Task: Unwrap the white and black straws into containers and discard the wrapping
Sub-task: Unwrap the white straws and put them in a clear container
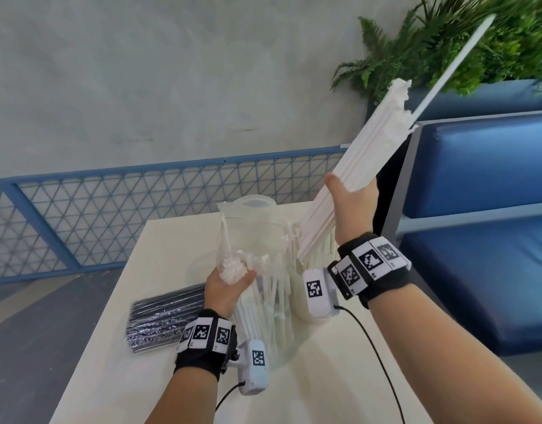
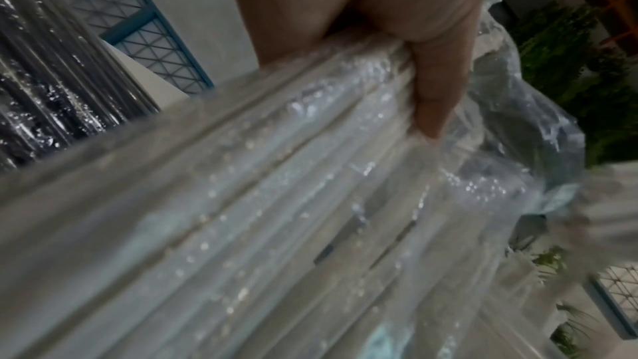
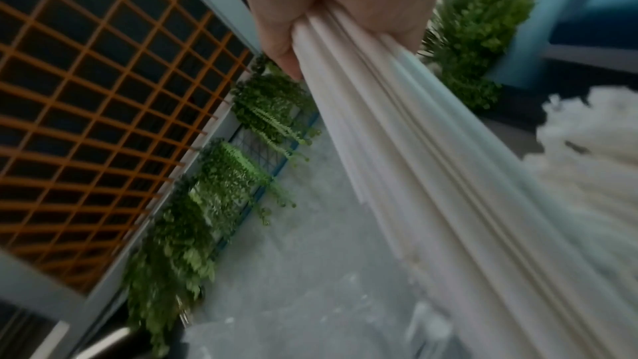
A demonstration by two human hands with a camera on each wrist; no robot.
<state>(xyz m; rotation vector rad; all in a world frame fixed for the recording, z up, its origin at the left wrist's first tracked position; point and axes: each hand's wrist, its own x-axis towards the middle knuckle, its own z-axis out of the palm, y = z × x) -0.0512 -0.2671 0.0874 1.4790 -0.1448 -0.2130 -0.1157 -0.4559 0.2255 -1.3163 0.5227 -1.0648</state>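
Nearest the lens: two bare forearms with black wristbands bearing printed markers, a small white camera unit clipped to each.

Left hand (image 1: 230,286), at about 7 o'clock from the table's centre, fingers curled tight round a bunched wad of clear wrapping (image 1: 233,269); in the left wrist view a fingertip (image 2: 431,108) pressing into the crinkled film, white straws showing through it. Film trailing up in a thin twist towards 12 o'clock, against the clear container (image 1: 251,234).

Right hand (image 1: 352,206), raised at about 2 o'clock, thumb spread to one side and fingers wrapped round a thick bundle of white straws (image 1: 355,166). Bundle tilted, lower ends at the rim of a container at 5 o'clock from the hand, upper ends pointing to 1 o'clock; one straw (image 1: 453,65) sticking out well past the rest. More white straws (image 1: 272,298) standing loosely in the clear container between the two hands.

Wrapped pack of black straws (image 1: 165,319) lying flat on the white table (image 1: 135,377), at 9 o'clock from the left wrist, film unopened as far as can be told.

Beyond the table: blue mesh railing (image 1: 141,191) at 10 o'clock, blue bench (image 1: 484,185) at 3 o'clock, green plants (image 1: 493,41) at 1 o'clock, grey wall behind.
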